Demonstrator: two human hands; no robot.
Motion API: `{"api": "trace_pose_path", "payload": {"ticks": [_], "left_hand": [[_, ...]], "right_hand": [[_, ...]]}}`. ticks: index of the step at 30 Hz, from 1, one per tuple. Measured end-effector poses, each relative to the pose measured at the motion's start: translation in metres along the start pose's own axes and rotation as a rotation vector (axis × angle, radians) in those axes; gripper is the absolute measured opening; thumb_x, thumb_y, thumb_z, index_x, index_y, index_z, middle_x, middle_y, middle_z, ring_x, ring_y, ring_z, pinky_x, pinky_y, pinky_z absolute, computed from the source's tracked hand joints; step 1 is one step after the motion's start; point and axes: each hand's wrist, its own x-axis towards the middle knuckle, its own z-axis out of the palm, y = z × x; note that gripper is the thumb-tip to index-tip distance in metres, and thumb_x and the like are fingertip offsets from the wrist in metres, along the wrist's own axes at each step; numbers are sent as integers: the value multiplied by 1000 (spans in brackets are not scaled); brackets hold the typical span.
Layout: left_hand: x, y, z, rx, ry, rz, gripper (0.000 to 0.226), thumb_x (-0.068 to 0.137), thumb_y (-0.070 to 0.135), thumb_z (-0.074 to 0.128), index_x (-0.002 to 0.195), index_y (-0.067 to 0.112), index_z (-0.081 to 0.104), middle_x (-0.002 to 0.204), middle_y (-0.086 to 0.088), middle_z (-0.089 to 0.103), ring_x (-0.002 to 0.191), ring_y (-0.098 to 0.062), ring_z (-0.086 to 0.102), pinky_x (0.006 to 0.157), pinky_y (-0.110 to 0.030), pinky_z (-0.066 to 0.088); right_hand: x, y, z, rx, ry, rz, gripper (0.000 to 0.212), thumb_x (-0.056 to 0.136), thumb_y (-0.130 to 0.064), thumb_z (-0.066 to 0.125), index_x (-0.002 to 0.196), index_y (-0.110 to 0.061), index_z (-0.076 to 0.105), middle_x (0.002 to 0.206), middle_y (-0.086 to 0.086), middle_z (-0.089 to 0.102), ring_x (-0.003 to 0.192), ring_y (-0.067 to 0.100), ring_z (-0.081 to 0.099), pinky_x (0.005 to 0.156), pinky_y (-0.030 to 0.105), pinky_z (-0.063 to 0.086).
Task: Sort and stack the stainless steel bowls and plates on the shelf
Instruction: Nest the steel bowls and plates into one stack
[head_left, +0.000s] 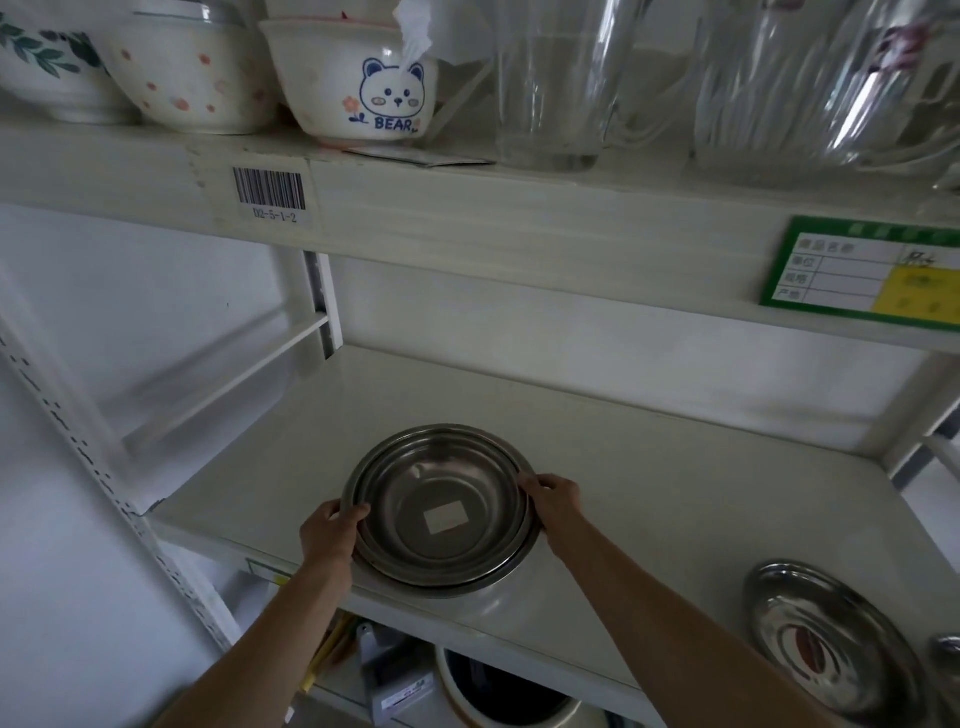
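Observation:
A stack of nested stainless steel bowls (441, 483) sits near the front edge of the white middle shelf (649, 519), with a white sticker in the innermost bowl. My left hand (332, 530) grips the stack's left rim, thumb over the edge. My right hand (556, 501) grips the right rim the same way. A shallow stainless steel plate (826, 634) lies alone at the shelf's right front, with a small steel piece (948, 649) half cut off at the frame's edge beside it.
The upper shelf (467, 208) close overhead carries ceramic bowls, one with a bear print (358, 78), and glass jugs (561, 78). A green label (857, 270) hangs on its front. A perforated white upright (104, 467) stands at left. More items lie on the shelf below.

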Motion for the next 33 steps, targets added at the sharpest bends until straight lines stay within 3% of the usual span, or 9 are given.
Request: {"api": "trace_pose_path", "payload": {"ticks": [8, 14, 24, 29, 33], "left_hand": [[-9, -9, 27, 1, -30, 3, 23, 80, 15, 74, 101, 6, 67, 104, -18, 69, 100, -37, 64, 90, -51, 54], [-35, -15, 57, -25, -80, 33, 23, 82, 8, 70, 103, 0, 65, 96, -17, 67, 88, -31, 61, 80, -36, 51], [-64, -25, 91, -12, -169, 60, 20, 81, 4, 69, 100, -1, 66, 92, -17, 66, 83, -29, 59, 78, -37, 49], [-65, -27, 95, -2, -166, 87, 17, 81, 4, 70, 96, -4, 67, 89, -18, 66, 78, -27, 57, 68, -30, 46], [-67, -26, 94, 90, -151, 153, 15, 80, 9, 72, 94, 2, 68, 97, -20, 70, 77, -26, 59, 69, -30, 44]], "right_hand": [[0, 8, -34, 54, 55, 9, 14, 85, -19, 71, 85, -5, 74, 74, 11, 68, 72, 23, 60, 67, 33, 48], [-11, 14, -76, 55, 123, -1, 16, 88, -15, 68, 87, 0, 72, 62, 4, 61, 56, 14, 51, 51, 25, 41], [-25, 37, -126, 114, 235, 13, 15, 87, -17, 70, 80, -4, 72, 65, 6, 64, 65, 19, 55, 63, 28, 44], [-29, 36, -132, 92, 245, 16, 15, 88, -17, 68, 82, -3, 71, 59, 1, 59, 56, 13, 50, 52, 24, 39], [-29, 37, -130, 53, 255, -2, 17, 88, -21, 67, 79, -7, 71, 61, 1, 62, 67, 21, 56, 60, 27, 42]]}}
